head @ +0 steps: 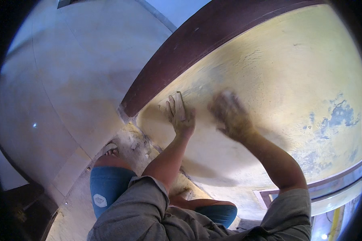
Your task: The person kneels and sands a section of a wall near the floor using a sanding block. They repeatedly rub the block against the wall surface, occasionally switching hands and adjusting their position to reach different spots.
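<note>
My left hand [181, 123] presses flat on a cream-plastered wall [274, 78], its fingers pointing up. A narrow, dusty folded sheet [179, 104], perhaps sandpaper, lies along those fingers, held against the plaster. To its right, my right hand [232, 114] is at the same wall, blurred by motion. Whether anything is under its palm cannot be made out. Around the hands the plaster shows grey smears and fine scratches. A larger grey, patchy area [341, 114] marks the wall at far right.
A dark maroon band [175, 57] borders the plaster above. At left a plain bluish-grey wall [78, 69] meets the corner. Below runs a dusty floor [135, 147] with small debris by my foot [111, 150]. A framed ledge [338, 177] is at lower right.
</note>
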Available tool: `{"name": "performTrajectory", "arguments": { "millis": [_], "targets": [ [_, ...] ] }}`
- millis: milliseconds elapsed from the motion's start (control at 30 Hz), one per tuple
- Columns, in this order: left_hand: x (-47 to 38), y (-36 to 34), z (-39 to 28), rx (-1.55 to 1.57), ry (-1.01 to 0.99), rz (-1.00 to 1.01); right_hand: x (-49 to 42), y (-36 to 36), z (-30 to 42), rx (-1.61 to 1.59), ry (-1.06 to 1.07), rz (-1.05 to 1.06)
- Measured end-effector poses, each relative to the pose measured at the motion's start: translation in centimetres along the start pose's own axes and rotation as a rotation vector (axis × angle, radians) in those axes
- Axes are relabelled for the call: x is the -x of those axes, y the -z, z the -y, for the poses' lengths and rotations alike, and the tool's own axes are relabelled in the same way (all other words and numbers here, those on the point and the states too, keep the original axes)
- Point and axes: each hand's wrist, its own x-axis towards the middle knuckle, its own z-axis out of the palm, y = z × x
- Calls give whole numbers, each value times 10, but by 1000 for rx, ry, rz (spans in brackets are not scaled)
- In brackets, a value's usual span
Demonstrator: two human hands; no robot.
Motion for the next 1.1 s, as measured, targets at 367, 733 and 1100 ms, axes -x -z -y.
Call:
{"name": "performTrajectory", "arguments": {
  "millis": [367, 733, 1100],
  "targets": [
    [2, -1, -2, 39, -125, -44, 11, -11, 17, 5, 82, 94],
    [1, -1, -7, -11, -42, -52, -14, -34, 11, 68, 0, -92],
    [-1, 1, -14, -134, -30, -54, 20, -26, 19, -44, 9, 54]
  ]
}}
